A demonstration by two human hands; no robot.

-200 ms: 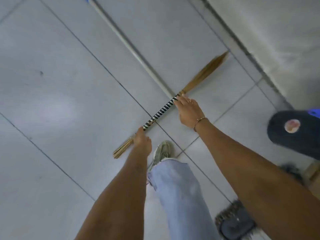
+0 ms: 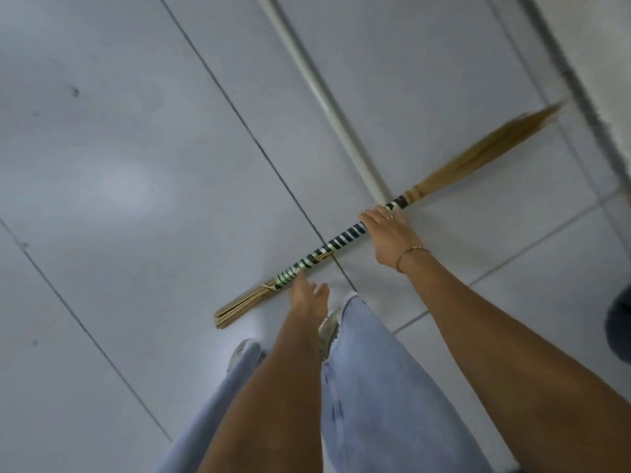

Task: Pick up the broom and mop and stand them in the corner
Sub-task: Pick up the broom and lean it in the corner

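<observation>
Straw broom with black-and-white striped taped handle point(image 2: 341, 242) lies diagonally on the grey tiled floor point(image 2: 136, 199), bristle end toward the wall base at upper right, cut stub end lower left. Right hand point(image 2: 389, 233) now wrapped over the striped handle near the bristle end, grip closed on it; a moment earlier the fingers only touched that spot. Left hand point(image 2: 307, 291) sits by the green-white wrap near the stub end, fingers loosely spread, tips at the handle but not curled round it; earlier it looked bunched tighter on the handle. White long mop pole point(image 2: 327, 107) runs from the top edge down to the broom handle, meeting it just beside the right hand; which lies on top, cannot tell. Mop head not visible. Judgement: broom pickup is starting, one hand secured, nothing lifted yet. Mop untouched; corner placement for both still to do.
</observation>
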